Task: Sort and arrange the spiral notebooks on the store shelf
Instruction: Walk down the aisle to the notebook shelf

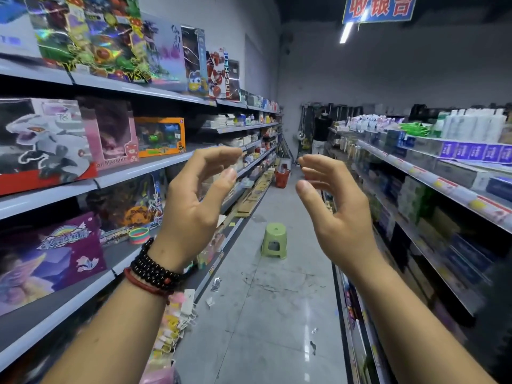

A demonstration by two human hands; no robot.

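I stand in a store aisle with both hands raised in front of me, palms facing each other. My left hand (194,200), with dark bead bracelets on the wrist, has loosely curved fingers and holds nothing. My right hand (332,206) mirrors it and is also empty. Stacks that may be notebooks (219,121) lie far down the left shelving (144,169), too small to tell. No spiral notebook is near either hand.
Boxed toys (47,142) fill the left shelves beside me. Packaged goods line the right shelving (432,178). A green plastic stool (274,241) stands in the aisle, a red basket (282,177) and flat cardboard (255,198) farther down. Scraps litter the floor.
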